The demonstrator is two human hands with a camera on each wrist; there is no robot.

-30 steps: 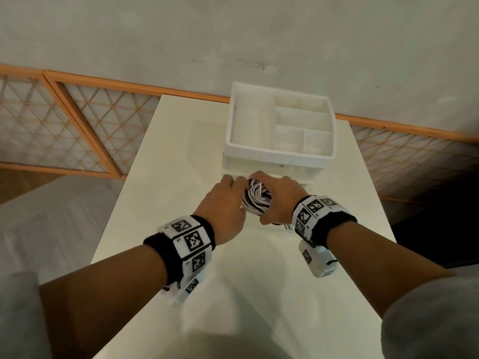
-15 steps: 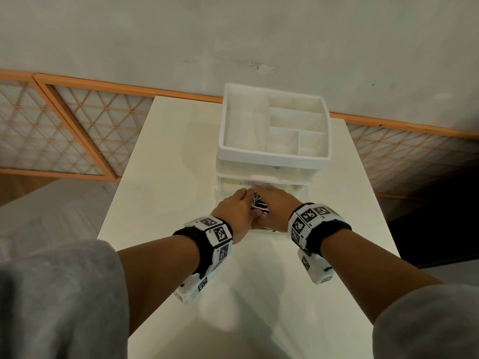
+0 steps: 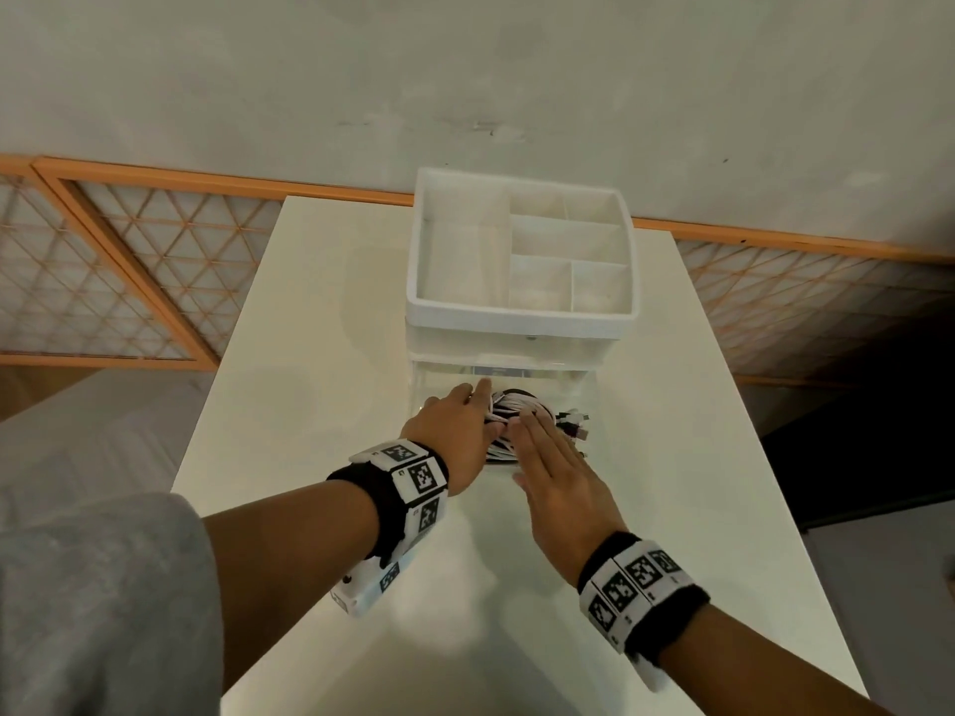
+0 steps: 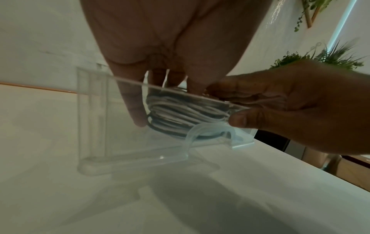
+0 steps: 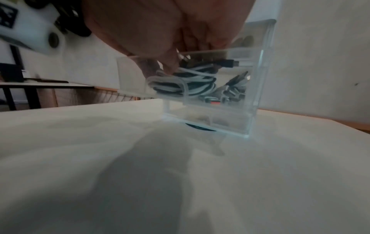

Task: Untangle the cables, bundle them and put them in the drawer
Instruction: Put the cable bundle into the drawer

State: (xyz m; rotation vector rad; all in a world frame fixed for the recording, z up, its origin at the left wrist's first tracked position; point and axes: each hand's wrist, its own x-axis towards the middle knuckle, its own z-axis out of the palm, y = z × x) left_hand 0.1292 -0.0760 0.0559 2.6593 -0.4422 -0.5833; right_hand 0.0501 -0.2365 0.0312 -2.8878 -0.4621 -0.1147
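A coiled bundle of white and black cables [image 3: 522, 405] lies inside the clear plastic drawer [image 3: 592, 386], which is pulled out from under the white organizer [image 3: 517, 323]. My left hand [image 3: 455, 431] reaches into the drawer from the left, and its straight fingers [image 4: 136, 110] touch the side of the bundle [image 4: 184, 114]. Over the bundle my right hand [image 3: 558, 472] lies flat, fingertips resting on the coils [image 5: 186, 82]. Loose plug ends [image 3: 579, 426] stick out to the right inside the drawer [image 5: 250, 95].
The organizer's top tray has several bare compartments. It stands at the far end of a white table [image 3: 310, 405], by a grey wall. Orange lattice panels [image 3: 129, 281] run behind the table on both sides. A lower clear drawer [image 5: 210, 120] sits beneath the open one.
Both hands carried the bundle forward and down from above the table into the open drawer. The right hand has let go and flattened on top; the left hand's fingers have straightened beside the coil.
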